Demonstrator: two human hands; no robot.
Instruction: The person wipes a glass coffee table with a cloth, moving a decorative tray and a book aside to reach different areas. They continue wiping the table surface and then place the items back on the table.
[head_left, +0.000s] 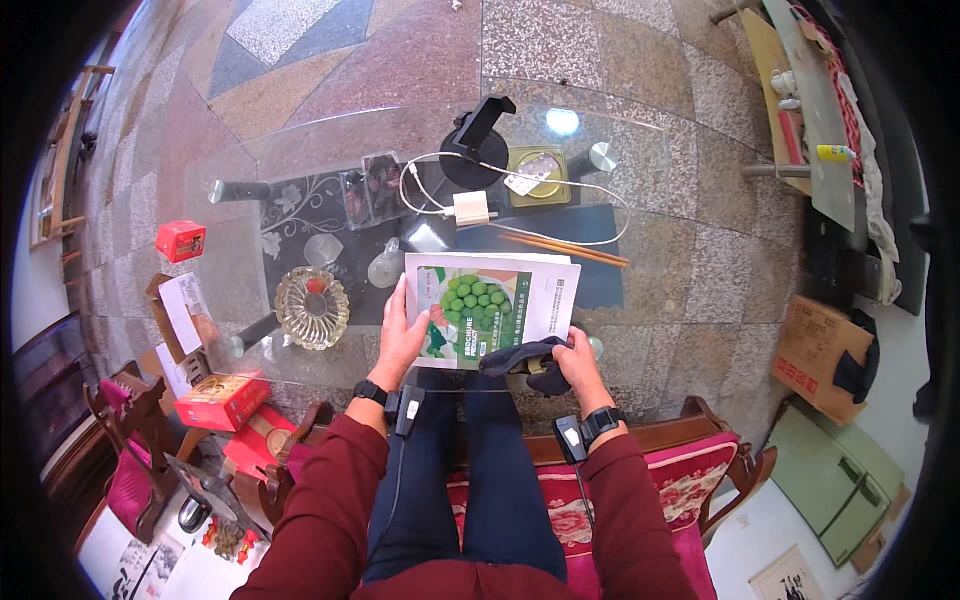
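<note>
A printed brochure with green fruit on its cover (480, 307) is in front of me, over the near part of a glass coffee table (225, 300). My left hand (403, 326) grips its left edge, thumb on the cover. My right hand (581, 360) holds a dark cloth (529, 364) against the brochure's lower right corner; the fingertips are partly hidden. Beyond the brochure lie wooden chopsticks (566, 249), a white charger (471, 208) with a cable, and a black phone stand (474, 150). Left of it are a glass mug (386, 264) and a ribbed glass dish (312, 308) with a small red item.
A square yellowish tin (559, 191) carries a blister pack (529, 178). Clear plastic boxes (373, 189) lie toward the back left. Red boxes (223, 400) are stacked at the left, beside wooden chairs. A cushioned wooden bench (690, 480) stands close behind my legs; a cardboard box (817, 356) is at the right.
</note>
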